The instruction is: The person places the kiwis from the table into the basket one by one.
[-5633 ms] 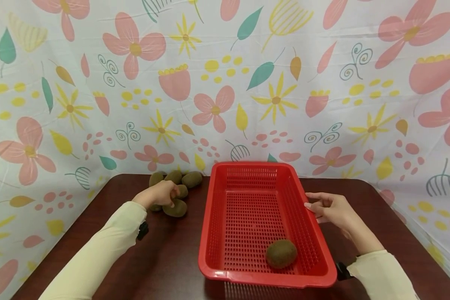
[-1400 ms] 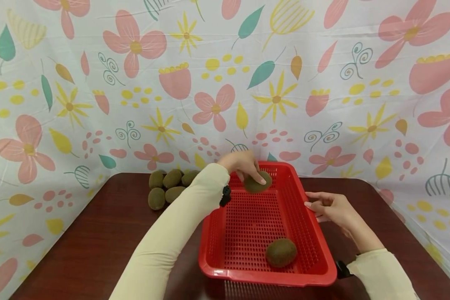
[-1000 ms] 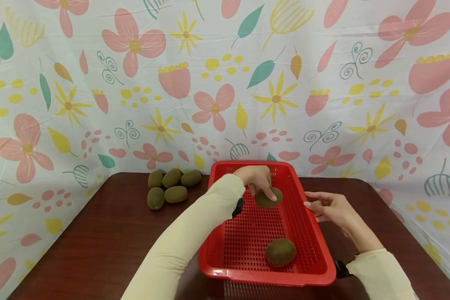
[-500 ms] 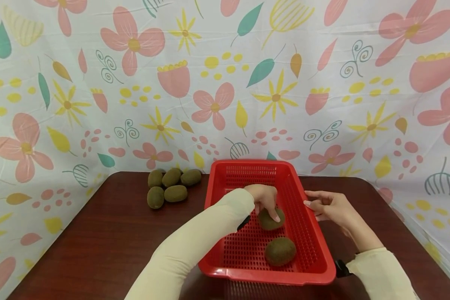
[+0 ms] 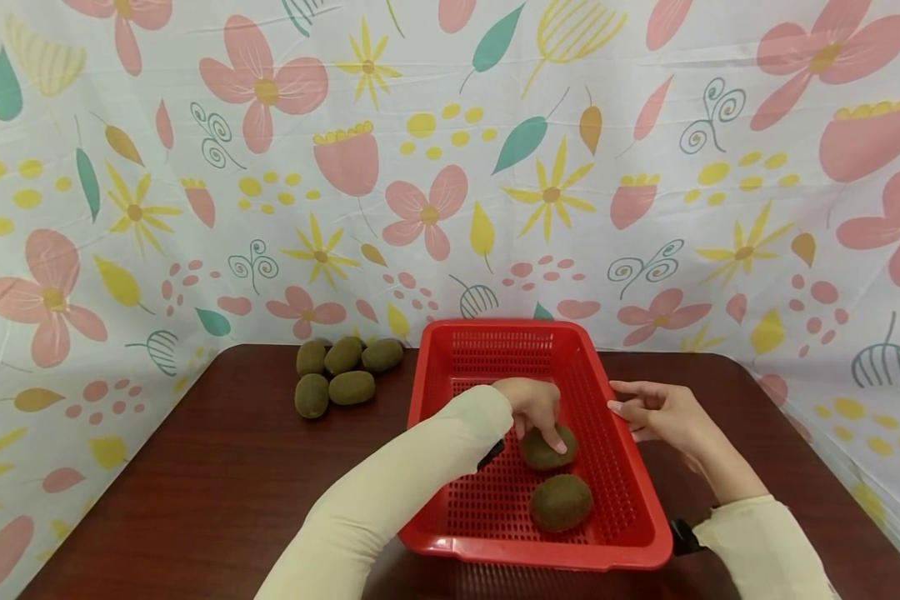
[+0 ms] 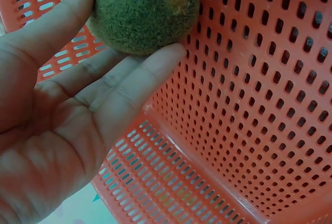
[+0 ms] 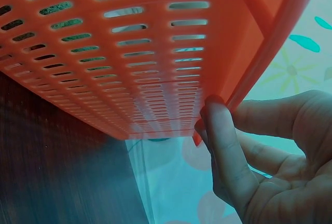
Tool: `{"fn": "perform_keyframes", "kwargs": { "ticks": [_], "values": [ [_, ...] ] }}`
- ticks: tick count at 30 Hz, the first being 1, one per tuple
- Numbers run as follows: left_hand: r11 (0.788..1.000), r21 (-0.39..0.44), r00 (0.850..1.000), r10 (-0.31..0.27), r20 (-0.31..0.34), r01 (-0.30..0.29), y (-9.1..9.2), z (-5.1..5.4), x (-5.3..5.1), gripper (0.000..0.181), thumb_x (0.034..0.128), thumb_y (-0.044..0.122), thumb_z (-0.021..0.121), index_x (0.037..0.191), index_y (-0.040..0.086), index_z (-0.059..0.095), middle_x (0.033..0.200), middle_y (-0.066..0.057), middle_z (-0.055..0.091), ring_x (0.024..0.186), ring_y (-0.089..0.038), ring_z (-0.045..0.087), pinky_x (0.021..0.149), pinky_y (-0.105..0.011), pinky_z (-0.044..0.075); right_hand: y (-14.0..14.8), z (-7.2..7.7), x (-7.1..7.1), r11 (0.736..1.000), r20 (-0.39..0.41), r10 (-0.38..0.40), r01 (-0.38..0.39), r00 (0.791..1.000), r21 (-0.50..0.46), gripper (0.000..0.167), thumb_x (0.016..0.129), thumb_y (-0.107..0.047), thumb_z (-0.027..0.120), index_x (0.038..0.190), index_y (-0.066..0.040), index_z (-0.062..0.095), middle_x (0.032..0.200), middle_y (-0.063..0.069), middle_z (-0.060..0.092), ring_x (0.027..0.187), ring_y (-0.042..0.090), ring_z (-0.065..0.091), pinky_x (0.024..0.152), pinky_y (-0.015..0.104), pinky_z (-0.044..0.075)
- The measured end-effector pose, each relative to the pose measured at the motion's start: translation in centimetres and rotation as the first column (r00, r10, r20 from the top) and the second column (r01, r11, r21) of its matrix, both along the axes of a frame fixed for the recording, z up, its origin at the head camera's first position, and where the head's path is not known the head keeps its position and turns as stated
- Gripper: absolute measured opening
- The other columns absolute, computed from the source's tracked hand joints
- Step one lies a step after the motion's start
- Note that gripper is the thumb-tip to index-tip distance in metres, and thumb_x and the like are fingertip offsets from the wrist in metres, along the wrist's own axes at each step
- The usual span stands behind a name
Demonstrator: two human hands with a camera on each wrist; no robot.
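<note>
Left hand — fingers round a kiwi in red plastic basket, lower centre; right hand — fingers pinch basket, frame right. More kiwis left.

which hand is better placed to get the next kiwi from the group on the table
Probably the left hand, once it releases the kiwi in its grip: the grouped kiwis lie left of the red basket, while the right hand holds the basket's right rim.
</note>
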State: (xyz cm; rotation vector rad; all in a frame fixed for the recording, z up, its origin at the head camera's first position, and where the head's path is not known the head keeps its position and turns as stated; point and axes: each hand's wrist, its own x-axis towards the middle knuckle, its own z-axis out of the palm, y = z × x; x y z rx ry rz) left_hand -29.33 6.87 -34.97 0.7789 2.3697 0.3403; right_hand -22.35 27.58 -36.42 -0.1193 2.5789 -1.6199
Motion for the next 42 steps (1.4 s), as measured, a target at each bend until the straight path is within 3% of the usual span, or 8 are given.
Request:
{"fn": "perform_keyframes", "kwargs": {
  "ticks": [5,11,17,26,29,33,38,42],
  "values": [
    [1.000,-0.007,1.000,-0.008,-0.001,0.008,0.2,-0.1,0.1,0.045,0.0852,0.031,0.074,0.059,0.015,0.041,0.056,0.005,0.035,0.050,-0.011,0.043,0.059,-0.028,0.054,0.0,0.0,0.0,1.000,-0.001,0.001,-0.001,1.000,0.004,0.063,0.092,-0.024,0.066,0.140,0.009,0.042,0.095,0.013,0.070,0.078,0.020,0.069,0.069,0.037,0.058],
    [0.999,-0.037,0.999,-0.032,-0.007,0.032,0.3,-0.2,0.0,0.055,0.0857,0.033,0.073,0.054,0.016,0.032,0.051,0.004,0.025,0.047,-0.011,0.034,0.044,-0.021,0.038,0.1,-0.2,0.1,1.000,0.002,0.002,-0.002,1.000,0.000,0.064,0.092,-0.024,0.066,0.141,0.009,0.041,0.096,0.013,0.070,0.078,0.021,0.069,0.069,0.038,0.058],
    [0.998,-0.043,0.998,-0.055,-0.015,0.054,0.1,0.2,-0.2,0.046,0.0869,0.033,0.072,0.057,0.015,0.042,0.054,0.003,0.037,0.050,-0.011,0.042,0.048,-0.022,0.041,0.1,-0.2,0.1,1.000,0.001,0.004,-0.004,1.000,-0.008,0.064,0.092,-0.024,0.066,0.141,0.009,0.041,0.095,0.013,0.070,0.078,0.021,0.069,0.069,0.038,0.058],
    [0.997,0.017,0.997,-0.079,-0.020,0.079,-0.9,1.8,-1.0,0.055,0.0884,0.031,0.071,0.049,0.014,0.037,0.050,0.003,0.027,0.045,-0.011,0.029,0.050,-0.026,0.033,0.1,-0.1,0.2,1.000,0.008,0.004,-0.004,1.000,-0.021,0.064,0.093,-0.023,0.066,0.141,0.010,0.040,0.095,0.012,0.070,0.077,0.019,0.069,0.069,0.037,0.058],
    [0.996,0.054,0.997,-0.067,-0.044,0.069,-1.6,2.6,-1.2,0.036,0.0884,0.031,0.071,0.061,0.013,0.056,0.059,0.006,0.044,0.052,-0.009,0.046,0.058,-0.024,0.046,0.1,0.0,0.1,1.000,0.013,0.006,-0.005,1.000,-0.023,0.064,0.093,-0.023,0.066,0.141,0.009,0.040,0.094,0.010,0.070,0.077,0.019,0.069,0.069,0.037,0.058],
    [0.990,0.139,0.997,-0.018,-0.071,0.028,-2.8,3.9,-1.5,0.024,0.0883,0.030,0.071,0.100,0.009,0.072,0.090,0.003,0.065,0.083,-0.016,0.066,0.074,-0.026,0.055,0.2,-0.1,0.0,1.000,0.019,0.005,-0.005,1.000,-0.017,0.065,0.092,-0.025,0.066,0.142,0.008,0.040,0.094,0.009,0.070,0.077,0.018,0.069,0.069,0.036,0.058],
    [0.971,0.239,0.994,0.035,-0.102,-0.010,-4.6,6.0,-2.0,0.032,0.0906,0.023,0.069,0.113,0.001,0.069,0.103,-0.008,0.068,0.092,-0.022,0.067,0.074,-0.024,0.055,0.2,-0.1,0.0,1.000,0.015,0.005,-0.004,1.000,-0.020,0.064,0.092,-0.024,0.066,0.142,0.008,0.040,0.094,0.009,0.070,0.077,0.017,0.069,0.069,0.036,0.058],
    [0.948,0.302,0.989,0.126,-0.080,-0.097,-6.6,7.6,-2.3,0.035,0.0923,0.019,0.067,0.118,-0.003,0.065,0.110,-0.013,0.067,0.098,-0.026,0.066,0.081,-0.029,0.055,0.1,-0.1,-0.1,1.000,0.014,0.007,-0.007,1.000,-0.021,0.064,0.093,-0.024,0.066,0.141,0.009,0.040,0.092,0.008,0.070,0.076,0.017,0.069,0.069,0.036,0.058]
  ]
}}
